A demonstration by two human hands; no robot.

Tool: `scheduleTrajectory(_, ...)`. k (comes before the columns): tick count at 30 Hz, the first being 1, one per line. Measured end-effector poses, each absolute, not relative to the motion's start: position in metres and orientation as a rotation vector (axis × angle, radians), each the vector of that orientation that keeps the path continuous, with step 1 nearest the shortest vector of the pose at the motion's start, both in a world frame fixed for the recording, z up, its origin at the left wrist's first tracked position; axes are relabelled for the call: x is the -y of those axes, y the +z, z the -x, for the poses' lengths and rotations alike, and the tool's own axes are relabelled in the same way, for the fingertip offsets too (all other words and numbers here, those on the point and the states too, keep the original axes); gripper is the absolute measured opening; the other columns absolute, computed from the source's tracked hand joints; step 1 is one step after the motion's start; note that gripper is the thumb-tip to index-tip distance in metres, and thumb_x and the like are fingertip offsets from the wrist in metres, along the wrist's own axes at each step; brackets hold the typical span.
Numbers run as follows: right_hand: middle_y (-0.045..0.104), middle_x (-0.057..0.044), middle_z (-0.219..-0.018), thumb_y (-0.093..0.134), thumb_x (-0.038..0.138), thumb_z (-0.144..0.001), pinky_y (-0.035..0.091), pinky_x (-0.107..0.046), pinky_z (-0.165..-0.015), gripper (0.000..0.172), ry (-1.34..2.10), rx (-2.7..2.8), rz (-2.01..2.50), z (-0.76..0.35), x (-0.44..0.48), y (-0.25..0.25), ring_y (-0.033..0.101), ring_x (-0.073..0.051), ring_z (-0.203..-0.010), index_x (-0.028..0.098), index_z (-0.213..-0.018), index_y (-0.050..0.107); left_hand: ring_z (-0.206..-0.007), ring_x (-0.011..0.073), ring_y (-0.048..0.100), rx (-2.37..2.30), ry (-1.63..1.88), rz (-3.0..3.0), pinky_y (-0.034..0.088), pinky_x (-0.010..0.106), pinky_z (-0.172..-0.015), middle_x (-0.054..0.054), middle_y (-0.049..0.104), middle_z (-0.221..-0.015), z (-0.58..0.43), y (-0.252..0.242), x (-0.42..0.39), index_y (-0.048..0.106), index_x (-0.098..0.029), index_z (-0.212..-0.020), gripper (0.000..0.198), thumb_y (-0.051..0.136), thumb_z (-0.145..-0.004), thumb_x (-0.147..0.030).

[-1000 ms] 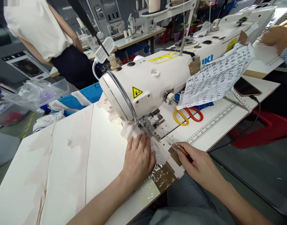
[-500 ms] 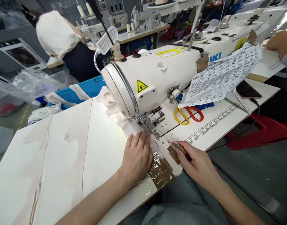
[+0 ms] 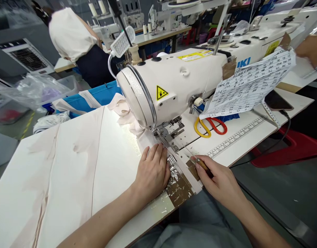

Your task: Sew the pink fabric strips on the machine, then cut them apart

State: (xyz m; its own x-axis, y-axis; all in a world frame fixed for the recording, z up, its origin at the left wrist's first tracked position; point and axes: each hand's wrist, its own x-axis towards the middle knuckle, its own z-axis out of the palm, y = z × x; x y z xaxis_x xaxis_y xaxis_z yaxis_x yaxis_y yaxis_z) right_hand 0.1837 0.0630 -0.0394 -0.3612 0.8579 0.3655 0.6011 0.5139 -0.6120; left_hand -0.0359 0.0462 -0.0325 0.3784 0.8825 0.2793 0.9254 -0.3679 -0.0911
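Observation:
My left hand (image 3: pixel 153 168) lies palm down on the table just in front of the needle area of a white sewing machine (image 3: pixel 171 82). Its fingers are stretched out against pale pink fabric (image 3: pixel 146 139). A pale fabric strip (image 3: pixel 187 176) runs from the presser foot area toward the table's front edge, between both hands. In my right hand (image 3: pixel 217 175) is an awl (image 3: pixel 203 166) with a wooden handle, the fingers wrapped round it. The awl's thin metal tip points toward the machine's metal plate, right of the strip. Fingertips of my left hand are near the metal guide parts.
Scissors (image 3: pixel 219 126) with yellow and red handles lie under a handwritten sheet (image 3: pixel 248 86). A phone (image 3: pixel 278 100) with a cable rests at the right. Pale fabric panels (image 3: pixel 75 165) spread over the left of the table (image 3: pixel 114 165). A person (image 3: pixel 72 38) sits beyond.
The view has shifted slightly, so the machine and background appear a little farther right. Both hands keep nearly the same places, and the awl stays in my right hand.

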Motion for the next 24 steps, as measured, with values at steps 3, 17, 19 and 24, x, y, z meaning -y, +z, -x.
scheduleTrajectory(3, 0.058, 0.004, -0.059, 0.043, 0.025, -0.1, 0.041, -0.023, -0.045, 0.022, 0.499, 2.091, 1.183, -0.184, -0.063, -0.04, 0.052, -0.012, -0.046, 0.016, -0.109, 0.061, -0.128, 0.0312, 0.054, 1.614, -0.267, 2.401, 0.043, 0.049, -0.108, 0.019, 0.062, -0.135, 0.036, -0.033, -0.047, 0.057, -0.006, -0.13, 0.042, 0.038, -0.098, -0.026)
scheduleTrajectory(17, 0.066, -0.001, -0.079, 0.043, 0.037, -0.102, 0.042, -0.02, -0.044, 0.031, 0.817, 1.944, 1.265, -0.181, -0.058, -0.036, 0.056, -0.012, -0.052, 0.021, -0.127, 0.051, -0.13, 0.0328, 0.052, 1.652, -0.217, 2.387, 0.043, 0.049, -0.108, 0.02, 0.059, -0.139, 0.043, -0.034, -0.056, 0.056, -0.002, -0.133, 0.046, 0.036, -0.101, -0.029)
scheduleTrajectory(19, 0.064, 0.001, -0.077, 0.042, 0.034, -0.103, 0.04, -0.021, -0.043, 0.027, 0.783, 1.969, 1.216, -0.178, -0.058, -0.035, 0.051, -0.011, -0.048, 0.022, -0.126, 0.052, -0.129, 0.0327, 0.051, 1.681, -0.214, 2.389, 0.044, 0.049, -0.106, 0.021, 0.059, -0.138, 0.044, -0.033, -0.059, 0.055, -0.003, -0.133, 0.045, 0.037, -0.101, -0.029)
scheduleTrajectory(24, 0.062, -0.004, -0.089, 0.042, 0.02, -0.101, 0.048, -0.023, -0.056, 0.02, 0.682, 2.084, 0.916, -0.16, -0.061, -0.034, 0.061, -0.014, -0.068, 0.021, -0.113, 0.059, -0.109, 0.0289, 0.058, 1.764, -0.229, 2.377, 0.051, 0.045, -0.093, 0.019, 0.062, -0.125, 0.048, -0.031, -0.064, 0.056, -0.004, -0.13, 0.041, 0.038, -0.101, -0.028)
